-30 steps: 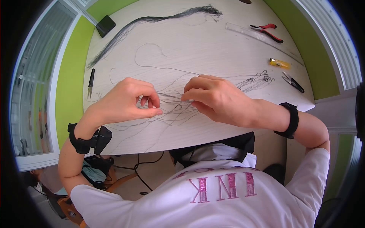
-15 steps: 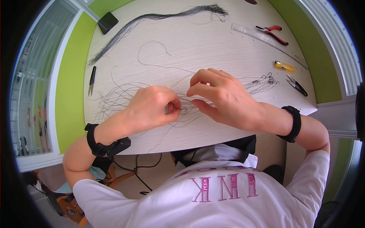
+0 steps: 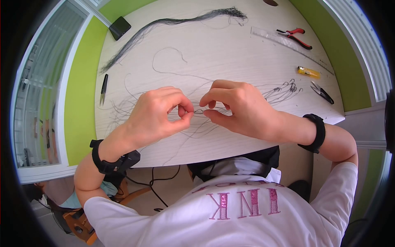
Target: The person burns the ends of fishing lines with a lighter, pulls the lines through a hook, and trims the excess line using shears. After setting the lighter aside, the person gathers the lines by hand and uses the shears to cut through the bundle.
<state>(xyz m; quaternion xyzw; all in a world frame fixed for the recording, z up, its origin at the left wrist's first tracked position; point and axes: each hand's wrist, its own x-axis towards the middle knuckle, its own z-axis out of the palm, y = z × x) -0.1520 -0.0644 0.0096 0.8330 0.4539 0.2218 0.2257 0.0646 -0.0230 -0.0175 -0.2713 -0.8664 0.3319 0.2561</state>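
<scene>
My left hand (image 3: 158,111) is closed in a pinch, with a small dark hook (image 3: 198,111) at its fingertips. Just to the right, my right hand (image 3: 242,109) has its thumb and index finger near the same hook, curled around thin line too fine to follow. Beneath both hands spread many thin grey lines (image 3: 189,133). Their hooked ends (image 3: 291,87) lie bunched on the table right of my right hand. One loose line (image 3: 154,61) curves over the table beyond my hands.
A dark bundle of lines (image 3: 164,20) lies at the back of the table (image 3: 214,49). On the right are a clear ruler (image 3: 284,43), red-handled pliers (image 3: 302,41), a yellow lighter (image 3: 308,72) and black snips (image 3: 322,92). More snips (image 3: 104,89) and a black box (image 3: 119,28) lie left.
My left hand has risen a little and turned, its fingertips now higher with the hook. My right hand's fingertips have come closer to the hook.
</scene>
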